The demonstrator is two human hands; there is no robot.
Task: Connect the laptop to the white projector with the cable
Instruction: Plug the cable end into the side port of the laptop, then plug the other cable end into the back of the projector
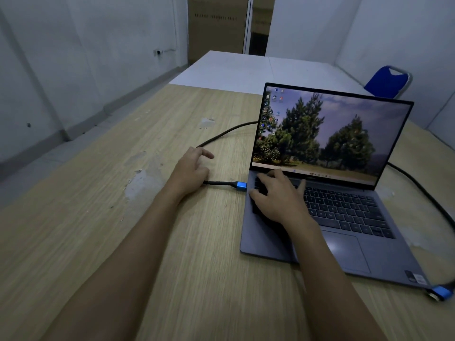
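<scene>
Head camera view: an open grey laptop (330,193) sits on a wooden desk (98,217). One blue-tipped plug (239,186) of the black cable (221,135) meets its left edge. Left hand (190,169) rests loosely spread over the cable just beside it; right hand (278,195) lies flat, fingers spread, on the keyboard. Second plug (442,292) lies at the laptop's near right corner.

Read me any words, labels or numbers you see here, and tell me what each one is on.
Nothing can be read for certain.
Cardboard box: a row of dark print, too blurred to read.
Laptop keys: letters too small to read.
Laptop screen: icon captions and taskbar too small.
Sticker on the laptop's front corner: print too small.
Cable and its blue plugs: no text visible.
</scene>
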